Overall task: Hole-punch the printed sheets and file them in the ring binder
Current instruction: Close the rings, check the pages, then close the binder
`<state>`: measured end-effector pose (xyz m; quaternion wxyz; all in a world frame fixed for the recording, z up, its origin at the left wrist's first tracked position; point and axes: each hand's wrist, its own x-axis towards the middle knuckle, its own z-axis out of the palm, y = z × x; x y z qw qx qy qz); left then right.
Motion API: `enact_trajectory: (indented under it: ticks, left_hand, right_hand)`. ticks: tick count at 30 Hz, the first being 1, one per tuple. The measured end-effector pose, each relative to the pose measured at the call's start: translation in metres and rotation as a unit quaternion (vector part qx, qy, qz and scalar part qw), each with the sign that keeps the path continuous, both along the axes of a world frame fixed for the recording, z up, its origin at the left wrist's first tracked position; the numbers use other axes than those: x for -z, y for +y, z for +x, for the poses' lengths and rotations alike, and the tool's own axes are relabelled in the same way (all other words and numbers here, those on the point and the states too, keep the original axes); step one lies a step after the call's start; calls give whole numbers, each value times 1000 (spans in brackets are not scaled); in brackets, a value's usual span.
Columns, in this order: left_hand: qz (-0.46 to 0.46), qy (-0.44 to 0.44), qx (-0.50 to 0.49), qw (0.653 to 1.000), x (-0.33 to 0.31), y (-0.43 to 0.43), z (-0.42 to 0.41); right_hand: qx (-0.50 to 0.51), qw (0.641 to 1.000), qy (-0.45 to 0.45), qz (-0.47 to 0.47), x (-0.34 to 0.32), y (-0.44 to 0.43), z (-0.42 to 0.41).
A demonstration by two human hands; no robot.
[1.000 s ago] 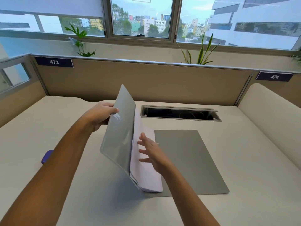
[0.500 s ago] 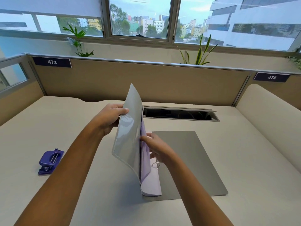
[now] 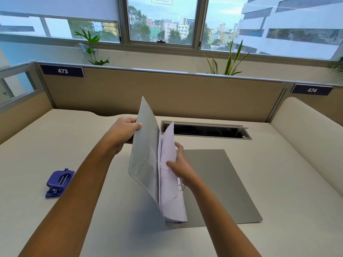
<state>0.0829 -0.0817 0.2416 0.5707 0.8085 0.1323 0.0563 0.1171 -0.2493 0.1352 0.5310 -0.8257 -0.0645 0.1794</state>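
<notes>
A grey ring binder (image 3: 219, 184) lies open on the desk, its right cover flat. Its left cover (image 3: 144, 154) stands nearly upright, gripped at the outer edge by my left hand (image 3: 123, 133). A stack of white printed sheets (image 3: 168, 175) stands on the rings just right of that cover. My right hand (image 3: 179, 164) holds the sheets, thumb on the printed face and fingers behind. A metal ring (image 3: 181, 186) shows below my right wrist. A purple hole punch (image 3: 59, 182) sits on the desk to the left, apart from both hands.
A beige desk (image 3: 287, 182) is bounded by tan partition panels (image 3: 185, 93) at the back and sides. An open cable slot (image 3: 206, 130) lies behind the binder. Plants (image 3: 228, 60) stand on the window ledge beyond the partition.
My left hand has swung the left cover further upright toward the right. My right hand has gone from resting on the sheets to gripping them, and the top sheet now fans out.
</notes>
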Motion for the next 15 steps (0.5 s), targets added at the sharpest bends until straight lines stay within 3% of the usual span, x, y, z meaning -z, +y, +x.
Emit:
enact_trajectory:
  ticks: [6,15]
  left_hand:
    - [-4,11,1,1000,1,2,-3]
    - [11,6,3,1000,0,-4,-2]
  right_hand:
    - [-13,995,-94,-42,-1,-2,-6]
    - [-12,999,-11,-34,-9,9,-4]
